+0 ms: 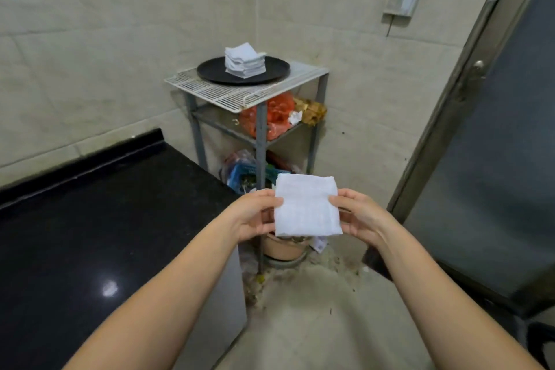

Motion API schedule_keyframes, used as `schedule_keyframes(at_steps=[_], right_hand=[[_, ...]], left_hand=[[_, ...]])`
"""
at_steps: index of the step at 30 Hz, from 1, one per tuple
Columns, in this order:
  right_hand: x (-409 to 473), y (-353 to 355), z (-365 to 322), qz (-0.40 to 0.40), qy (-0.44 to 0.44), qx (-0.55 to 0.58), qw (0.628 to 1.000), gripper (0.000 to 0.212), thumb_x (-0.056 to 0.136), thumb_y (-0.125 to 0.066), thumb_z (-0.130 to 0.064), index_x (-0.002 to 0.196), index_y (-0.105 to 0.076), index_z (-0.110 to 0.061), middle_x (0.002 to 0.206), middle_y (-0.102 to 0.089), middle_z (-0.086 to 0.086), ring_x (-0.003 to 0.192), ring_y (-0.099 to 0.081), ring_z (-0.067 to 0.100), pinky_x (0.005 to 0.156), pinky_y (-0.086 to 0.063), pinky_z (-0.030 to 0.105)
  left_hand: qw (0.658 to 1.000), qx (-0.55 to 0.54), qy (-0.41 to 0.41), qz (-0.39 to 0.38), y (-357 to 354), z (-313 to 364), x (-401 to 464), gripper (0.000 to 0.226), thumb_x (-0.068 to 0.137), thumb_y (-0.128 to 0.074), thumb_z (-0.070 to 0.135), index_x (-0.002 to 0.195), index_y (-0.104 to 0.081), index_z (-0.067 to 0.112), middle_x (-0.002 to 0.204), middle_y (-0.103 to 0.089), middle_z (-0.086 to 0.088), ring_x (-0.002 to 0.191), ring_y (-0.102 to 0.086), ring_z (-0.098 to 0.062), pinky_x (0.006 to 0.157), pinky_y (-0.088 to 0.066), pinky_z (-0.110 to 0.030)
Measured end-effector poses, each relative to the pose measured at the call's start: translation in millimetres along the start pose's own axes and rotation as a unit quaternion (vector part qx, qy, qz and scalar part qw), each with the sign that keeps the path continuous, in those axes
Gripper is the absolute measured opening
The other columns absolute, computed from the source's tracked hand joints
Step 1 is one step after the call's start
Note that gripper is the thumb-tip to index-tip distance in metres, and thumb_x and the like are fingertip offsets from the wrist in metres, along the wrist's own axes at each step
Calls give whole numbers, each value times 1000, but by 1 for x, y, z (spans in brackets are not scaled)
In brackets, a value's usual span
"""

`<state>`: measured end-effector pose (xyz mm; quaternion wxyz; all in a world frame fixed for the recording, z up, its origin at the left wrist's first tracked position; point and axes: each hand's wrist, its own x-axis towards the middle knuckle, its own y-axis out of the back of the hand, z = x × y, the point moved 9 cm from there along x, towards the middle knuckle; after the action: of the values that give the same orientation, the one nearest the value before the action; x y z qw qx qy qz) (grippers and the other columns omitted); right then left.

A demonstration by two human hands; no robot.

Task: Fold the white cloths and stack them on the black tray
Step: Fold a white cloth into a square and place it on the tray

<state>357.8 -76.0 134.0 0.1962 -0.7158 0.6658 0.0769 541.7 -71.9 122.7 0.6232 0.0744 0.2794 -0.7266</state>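
Note:
A folded white cloth (306, 204) hangs in the air in front of me, held flat as a small rectangle. My left hand (255, 215) pinches its left edge, thumb on top and fingers beneath. On the opposite edge my right hand (359, 215) pinches it the same way. Farther off, a round black tray (216, 70) lies on a white wire shelf. A stack of several folded white cloths (244, 60) stands on the tray.
The wire shelf (240, 90) tops a grey metal rack with red and blue plastic bags (270, 117) on its lower levels. A black countertop (105, 219) is at my left. A dark door (495, 159) stands at the right, and a clay pot (285, 248) sits on the floor.

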Motion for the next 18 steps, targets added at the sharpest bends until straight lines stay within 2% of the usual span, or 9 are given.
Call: schedule_keyframes(at_steps=[4, 8, 10, 13, 16, 18], right_hand=[[77, -25, -76, -14, 42, -1, 999, 8, 92, -54, -5, 91, -59, -11, 85, -67, 6, 71, -63, 16, 51, -56, 26], [150, -45, -135, -25, 72, -20, 997, 11, 91, -56, -5, 86, -60, -14, 82, -67, 4, 58, -66, 10, 49, -55, 24], [191, -55, -164, -32, 78, -25, 996, 10, 90, -58, -5, 86, -62, -13, 84, -68, 4, 62, -67, 11, 49, -54, 24], [253, -77, -211, -54, 101, -58, 992, 10, 90, -60, -6, 84, -63, -14, 83, -68, 4, 66, -65, 14, 52, -54, 23], [317, -101, -262, -84, 140, -109, 981, 7, 90, -59, -7, 88, -63, -13, 78, -68, 2, 64, -65, 11, 52, -51, 23], [365, -119, -295, -115, 160, -135, 971, 7, 90, -59, -7, 88, -64, -13, 77, -68, 2, 60, -64, 8, 49, -48, 21]], left_hand=[[998, 20, -51, 8, 11, 94, 55, 17, 91, -52, 2, 85, -59, 17, 89, -64, -1, 81, -60, -14, 67, -53, -30], [996, 27, -78, 18, 21, 165, 99, 16, 91, -53, 3, 85, -58, 17, 84, -65, 2, 76, -60, -12, 61, -54, -27], [995, 11, -88, 35, 30, 198, 124, 15, 90, -54, 2, 86, -59, 15, 84, -66, 0, 77, -61, -13, 59, -56, -26], [989, -8, -128, 71, 45, 251, 161, 16, 91, -51, 1, 87, -59, 13, 88, -65, -2, 79, -60, -14, 65, -55, -27], [977, -3, -179, 117, 62, 306, 202, 15, 92, -53, 2, 85, -60, 13, 84, -64, -2, 73, -59, -13, 51, -53, -24], [966, 4, -212, 148, 72, 343, 230, 10, 92, -54, 6, 88, -60, 11, 82, -65, -4, 68, -60, -14, 48, -51, -22]])
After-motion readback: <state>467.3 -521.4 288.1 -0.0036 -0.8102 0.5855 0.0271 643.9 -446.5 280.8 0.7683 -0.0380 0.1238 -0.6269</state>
